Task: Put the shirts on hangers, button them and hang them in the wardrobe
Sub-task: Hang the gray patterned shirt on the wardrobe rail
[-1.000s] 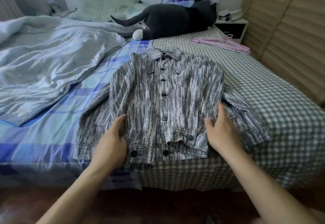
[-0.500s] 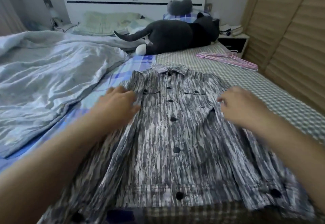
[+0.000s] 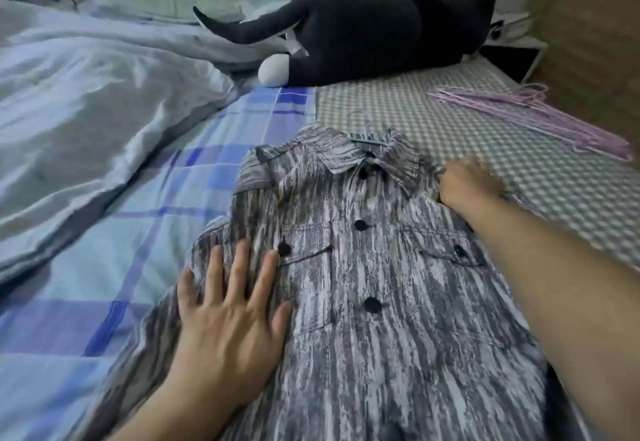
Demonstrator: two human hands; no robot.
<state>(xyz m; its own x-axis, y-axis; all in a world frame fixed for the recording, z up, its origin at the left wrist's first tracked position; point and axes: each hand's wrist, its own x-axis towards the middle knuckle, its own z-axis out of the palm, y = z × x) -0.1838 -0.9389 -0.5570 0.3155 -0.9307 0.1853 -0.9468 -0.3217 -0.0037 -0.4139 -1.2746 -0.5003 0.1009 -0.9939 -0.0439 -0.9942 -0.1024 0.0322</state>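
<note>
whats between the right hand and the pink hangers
Only bare checked sheet, in the head view; the right hand rests at the shirt shoulder, hangers apart.

No readable text, label, brand, number or sign anywhere in view.

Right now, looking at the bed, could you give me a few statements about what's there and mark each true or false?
1. The left hand lies flat with spread fingers on the patterned shirt. True.
2. The shirt hangs in a wardrobe. False: it lies front up on the bed.
3. A bundle of pink hangers lies on the checked sheet, to the shirt's right. True.
4. The plush cat is bright orange. False: it is dark grey with a white paw.
5. The right hand holds a pink hanger. False: it is at the shirt's shoulder by the collar.
</note>
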